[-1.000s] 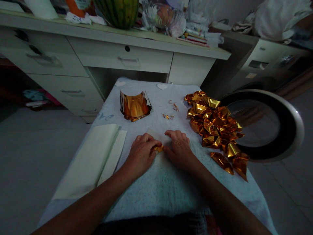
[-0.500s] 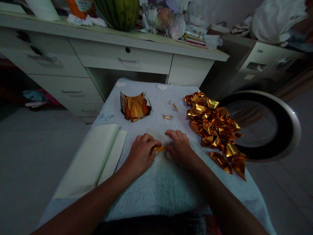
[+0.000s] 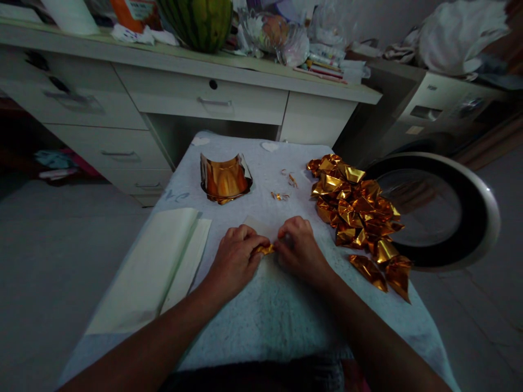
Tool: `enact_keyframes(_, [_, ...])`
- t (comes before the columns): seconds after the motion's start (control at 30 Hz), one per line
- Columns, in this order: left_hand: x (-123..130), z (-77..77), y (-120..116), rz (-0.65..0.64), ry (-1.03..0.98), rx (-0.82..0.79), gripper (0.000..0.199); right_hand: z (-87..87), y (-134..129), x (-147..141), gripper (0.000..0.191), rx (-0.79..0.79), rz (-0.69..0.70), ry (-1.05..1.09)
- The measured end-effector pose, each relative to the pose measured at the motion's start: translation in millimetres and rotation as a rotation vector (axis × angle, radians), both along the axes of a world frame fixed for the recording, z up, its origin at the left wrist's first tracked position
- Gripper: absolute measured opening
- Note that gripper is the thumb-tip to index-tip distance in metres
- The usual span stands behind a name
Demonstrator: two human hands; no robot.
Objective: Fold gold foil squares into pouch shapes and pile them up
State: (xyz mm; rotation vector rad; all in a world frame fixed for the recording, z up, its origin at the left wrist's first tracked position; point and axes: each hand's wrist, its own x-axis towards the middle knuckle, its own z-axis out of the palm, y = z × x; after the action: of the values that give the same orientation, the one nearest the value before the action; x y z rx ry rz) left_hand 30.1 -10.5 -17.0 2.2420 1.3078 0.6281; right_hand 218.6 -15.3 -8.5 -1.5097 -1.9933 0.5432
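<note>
Between my two hands is a small piece of gold foil, partly covered by fingers. My left hand pinches its left side between thumb and fingers. At its right end my right hand has its thumb and curled fingers drawn together on the foil. A pale paper sheet lies flat under the hands. Beyond them stands a curved stack of gold foil sheets, and thin gold scraps lie to its right. Folded gold foil pieces are heaped on the right.
A cloth covers the table. Pale paper sheets lie at its left. Behind it is a white drawer cabinet bearing a watermelon and bags. A washing machine's round door hangs open beside the table's right edge.
My right hand's fingers, stretched out before, have curled in toward the thumb at the foil's right end. My left hand keeps its pinch in nearly the same place.
</note>
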Motion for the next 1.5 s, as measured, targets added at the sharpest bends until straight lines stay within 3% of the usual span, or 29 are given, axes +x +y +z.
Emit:
enact_keyframes(0.2, [-5,1.6,0,0.024,-0.041,0.023,0.025,-1.9,-1,-6,0.008,0.001,0.096,-0.129])
enact_keyframes(0.37, [-18,2.7,8,0.368,0.111,0.114,0.034,-0.7,-2,-5,0.008,-0.010,0.103,-0.133])
enact_keyframes(0.47, [-21,3.3,11,0.437,0.241,0.064,0.037,-0.7,-2,-6,0.008,-0.005,0.101,-0.128])
enact_keyframes(0.63, [-19,5.6,14,0.394,0.204,0.042,0.024,-0.9,-2,-7,0.006,0.009,0.087,-0.139])
enact_keyframes(0.73, [-21,8.9,15,0.327,0.043,0.050,0.010,0.2,-2,-7,0.005,0.015,0.081,-0.140])
enact_keyframes(0.9, [-24,12.1,13,0.319,-0.201,-0.123,0.003,-0.2,-1,-7,0.005,0.040,0.071,-0.132])
enact_keyframes(1.03, [-23,8.6,11,0.317,-0.377,-0.218,0.021,-0.1,0,-6,0.009,0.052,0.083,-0.131])
enact_keyframes(1.13, [-21,7.0,10,0.299,-0.467,-0.336,0.024,1.5,0,-5,0.015,0.066,0.082,-0.088])
enact_keyframes(1.3, [-19,7.9,8,0.258,-0.465,-0.438,0.010,1.5,-1,-6,0.025,0.088,0.065,-0.007])
enact_keyframes(1.5, [-21,7.5,4,0.158,-0.371,-0.429,0.028,-1.5,-1,-7,0.035,0.043,0.117,-0.030])
